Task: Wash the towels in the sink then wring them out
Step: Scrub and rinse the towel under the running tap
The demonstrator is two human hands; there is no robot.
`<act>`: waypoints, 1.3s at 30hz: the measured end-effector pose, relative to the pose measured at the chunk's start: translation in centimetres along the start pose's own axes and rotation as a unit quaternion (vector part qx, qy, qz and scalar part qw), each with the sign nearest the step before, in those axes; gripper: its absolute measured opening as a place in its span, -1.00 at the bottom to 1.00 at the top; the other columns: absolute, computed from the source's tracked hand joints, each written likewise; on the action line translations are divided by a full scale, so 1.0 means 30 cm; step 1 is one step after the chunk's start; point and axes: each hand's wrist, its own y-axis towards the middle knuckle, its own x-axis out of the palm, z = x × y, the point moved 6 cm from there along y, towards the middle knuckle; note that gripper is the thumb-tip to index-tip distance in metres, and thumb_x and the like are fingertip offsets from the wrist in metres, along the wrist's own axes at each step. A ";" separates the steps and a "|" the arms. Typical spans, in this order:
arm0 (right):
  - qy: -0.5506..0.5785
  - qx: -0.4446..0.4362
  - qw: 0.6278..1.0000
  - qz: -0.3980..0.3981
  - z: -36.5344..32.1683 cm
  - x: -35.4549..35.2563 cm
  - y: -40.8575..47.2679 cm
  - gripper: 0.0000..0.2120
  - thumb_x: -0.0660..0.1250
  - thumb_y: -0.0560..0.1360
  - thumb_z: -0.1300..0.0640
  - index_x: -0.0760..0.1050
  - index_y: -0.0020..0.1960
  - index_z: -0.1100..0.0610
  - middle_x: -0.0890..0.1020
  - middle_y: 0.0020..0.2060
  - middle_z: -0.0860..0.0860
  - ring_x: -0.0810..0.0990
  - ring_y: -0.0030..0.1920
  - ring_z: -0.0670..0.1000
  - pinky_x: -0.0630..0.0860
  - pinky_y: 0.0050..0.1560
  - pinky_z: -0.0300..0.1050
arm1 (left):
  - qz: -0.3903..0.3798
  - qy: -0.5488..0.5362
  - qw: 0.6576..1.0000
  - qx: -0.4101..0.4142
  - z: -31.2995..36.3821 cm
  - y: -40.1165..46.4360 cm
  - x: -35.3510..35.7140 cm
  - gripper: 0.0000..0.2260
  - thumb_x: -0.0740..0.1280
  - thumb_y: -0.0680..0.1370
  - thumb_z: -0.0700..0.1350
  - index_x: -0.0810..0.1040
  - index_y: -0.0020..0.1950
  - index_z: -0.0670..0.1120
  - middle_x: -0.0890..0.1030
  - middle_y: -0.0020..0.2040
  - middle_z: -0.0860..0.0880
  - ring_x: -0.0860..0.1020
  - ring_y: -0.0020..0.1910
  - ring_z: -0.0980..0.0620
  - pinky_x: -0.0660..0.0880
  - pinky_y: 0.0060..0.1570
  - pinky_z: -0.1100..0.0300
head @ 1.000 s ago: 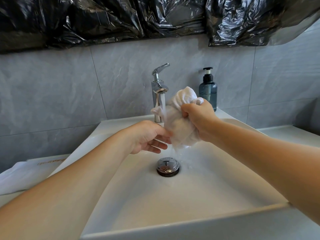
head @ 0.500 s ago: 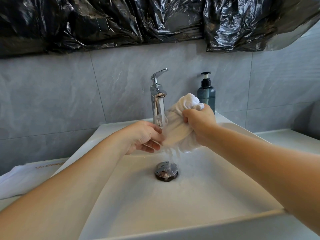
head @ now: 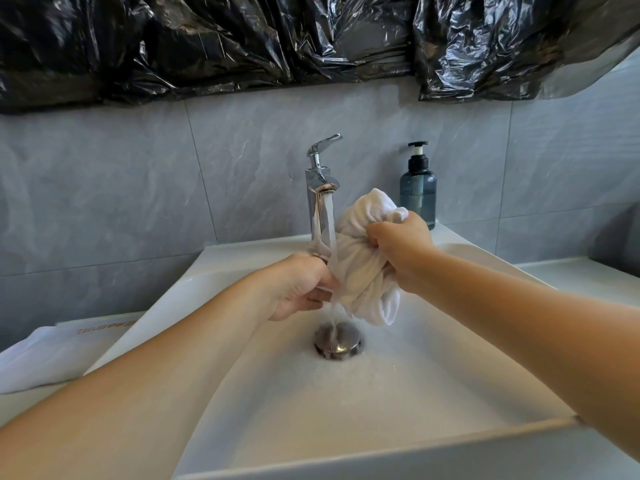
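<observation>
Two bare forearms reach from the lower corners over the white sink (head: 398, 455), whose near rim is cut off at the lower edge. Left hand (head: 301, 289): fingers curled inward, gripping the lower left edge of the white towel (head: 360, 271); its fingertips are hidden behind the water stream (head: 330, 258). Right hand (head: 401, 240): fingers closed tightly round the bunched upper part of the towel, which is held above the basin, just right of the stream. Water falls onto the metal drain plug (head: 337, 341); a wet sheen covers the basin floor. A folded white cloth (head: 45, 358) lies left of the sink, its printed lettering illegible. Behind: chrome faucet (head: 320, 188), lever raised; a blue-grey pump bottle (head: 417, 188), contents indistinct; black plastic sheeting (head: 311, 39) above the grey tiles.
</observation>
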 end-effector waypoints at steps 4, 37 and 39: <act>0.033 0.020 0.999 -0.013 -0.018 -0.005 0.006 -0.86 0.29 0.40 0.26 0.40 -0.09 0.10 0.49 -0.19 0.07 0.51 -0.18 0.07 0.50 -0.19 -0.08 | 0.029 -0.127 0.990 0.049 0.033 0.004 0.001 -0.69 0.30 0.50 -0.41 0.56 0.21 -0.20 0.62 -0.09 -0.16 0.55 -0.21 -0.07 0.50 -0.12 0.09; -0.105 0.082 0.962 -0.238 0.051 0.070 -0.007 -0.55 0.30 0.22 0.38 0.45 0.07 0.09 0.58 -0.10 0.16 0.61 -0.12 0.17 0.48 -0.24 -0.10 | 0.109 -0.074 0.987 0.097 0.101 -0.062 -0.072 -0.81 0.28 0.59 -0.20 0.52 0.20 -0.15 0.65 -0.09 -0.18 0.65 -0.24 -0.16 0.63 -0.29 -0.03; -0.111 0.079 0.962 -0.237 0.052 0.068 -0.002 -0.52 0.29 0.19 0.38 0.47 0.09 0.11 0.60 -0.09 0.18 0.64 -0.10 0.17 0.57 -0.19 -0.05 | 0.109 -0.070 0.986 0.102 0.099 -0.059 -0.066 -0.82 0.28 0.59 -0.20 0.52 0.18 -0.16 0.65 -0.08 -0.18 0.66 -0.24 -0.15 0.62 -0.30 -0.02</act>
